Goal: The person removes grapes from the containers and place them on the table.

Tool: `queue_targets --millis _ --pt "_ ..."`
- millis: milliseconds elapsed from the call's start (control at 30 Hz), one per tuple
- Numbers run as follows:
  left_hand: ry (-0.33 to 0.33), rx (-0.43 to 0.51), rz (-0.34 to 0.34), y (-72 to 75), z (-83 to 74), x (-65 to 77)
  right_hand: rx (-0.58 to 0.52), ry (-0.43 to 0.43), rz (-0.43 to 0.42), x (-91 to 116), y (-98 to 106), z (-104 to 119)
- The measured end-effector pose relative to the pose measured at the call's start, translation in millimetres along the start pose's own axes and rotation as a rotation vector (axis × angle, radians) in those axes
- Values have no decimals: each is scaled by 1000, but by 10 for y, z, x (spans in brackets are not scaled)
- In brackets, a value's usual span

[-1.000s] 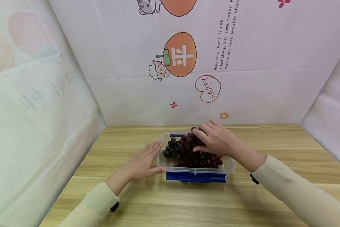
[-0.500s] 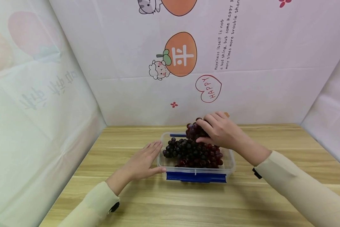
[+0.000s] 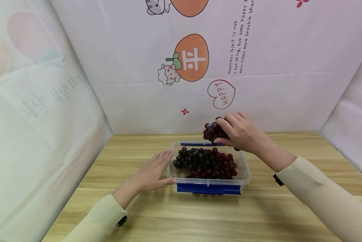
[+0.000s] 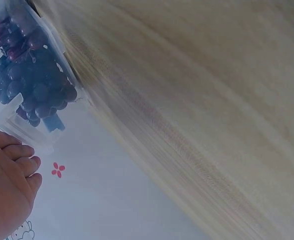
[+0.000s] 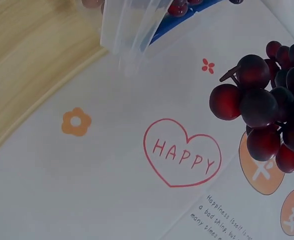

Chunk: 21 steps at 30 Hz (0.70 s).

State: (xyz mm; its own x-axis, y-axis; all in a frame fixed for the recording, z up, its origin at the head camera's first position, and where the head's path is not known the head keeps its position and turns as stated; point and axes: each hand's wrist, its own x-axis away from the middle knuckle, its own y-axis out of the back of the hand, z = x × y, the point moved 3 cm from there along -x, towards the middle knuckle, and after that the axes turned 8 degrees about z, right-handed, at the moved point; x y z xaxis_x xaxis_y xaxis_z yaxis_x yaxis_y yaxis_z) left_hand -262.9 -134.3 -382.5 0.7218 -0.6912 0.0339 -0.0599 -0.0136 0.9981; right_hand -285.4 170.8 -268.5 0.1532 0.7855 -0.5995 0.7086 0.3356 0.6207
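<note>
A bunch of dark red grapes [image 3: 211, 131] hangs in my right hand [image 3: 239, 132], above the back right part of a clear plastic box [image 3: 244, 174] with blue clips. My fingers curl over the top of the bunch. In the right wrist view the same grapes [image 5: 259, 107] fill the right edge, with only a bit of a fingertip showing. More grapes, black and dark red [image 3: 205, 163], lie inside the box. Against the box's left side rests my left hand [image 3: 150, 173], fingers extended and thumb at the front corner. The left wrist view shows that hand [image 4: 9, 185] beside the box wall.
The box stands on a wood-grain table [image 3: 156, 215], near its back edge. Behind rises a white printed cloth wall [image 3: 138, 107], and similar cloth closes off the left and right sides. No lid shows on the box.
My right hand has lifted the bunch of grapes up out of the box and shifted slightly right. The grapes underneath now show more fully. My left hand has stayed in place.
</note>
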Motion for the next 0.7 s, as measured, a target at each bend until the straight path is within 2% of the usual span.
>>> queue_targets --millis 333,700 --pt "-5 3 -6 -2 4 -2 25 -48 -25 85 88 -203" --pt "-2 -3 -10 -22 11 -8 100 -105 -44 248 157 -411"
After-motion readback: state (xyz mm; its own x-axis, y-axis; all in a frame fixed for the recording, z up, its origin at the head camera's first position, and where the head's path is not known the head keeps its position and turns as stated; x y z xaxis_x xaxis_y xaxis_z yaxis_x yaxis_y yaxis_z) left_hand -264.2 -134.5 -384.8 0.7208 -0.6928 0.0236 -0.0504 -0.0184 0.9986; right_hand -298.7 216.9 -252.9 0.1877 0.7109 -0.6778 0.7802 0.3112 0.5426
